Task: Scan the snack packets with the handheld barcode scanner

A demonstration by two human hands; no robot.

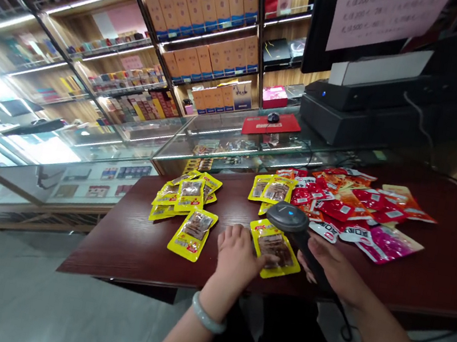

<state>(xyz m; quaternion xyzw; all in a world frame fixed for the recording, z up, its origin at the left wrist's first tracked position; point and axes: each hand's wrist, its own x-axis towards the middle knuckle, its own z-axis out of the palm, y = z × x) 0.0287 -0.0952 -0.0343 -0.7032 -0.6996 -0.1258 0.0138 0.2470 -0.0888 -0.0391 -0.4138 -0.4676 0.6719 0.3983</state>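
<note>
One yellow packet [269,240] lies near the front of the table [111,251], seemingly for easy reach, under my scanner [288,216], tilted probably to face it. My left hand [236,259] is half open, thumb on the packet (fingers curled beside it); my right hand [334,269] wraps closed round the scanner's handle. Beyond lie red packets [337,209], then lit shelves [95,0].

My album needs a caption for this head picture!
Right hand holds a dark scanner over a yellow packet, left hand close by.
</note>
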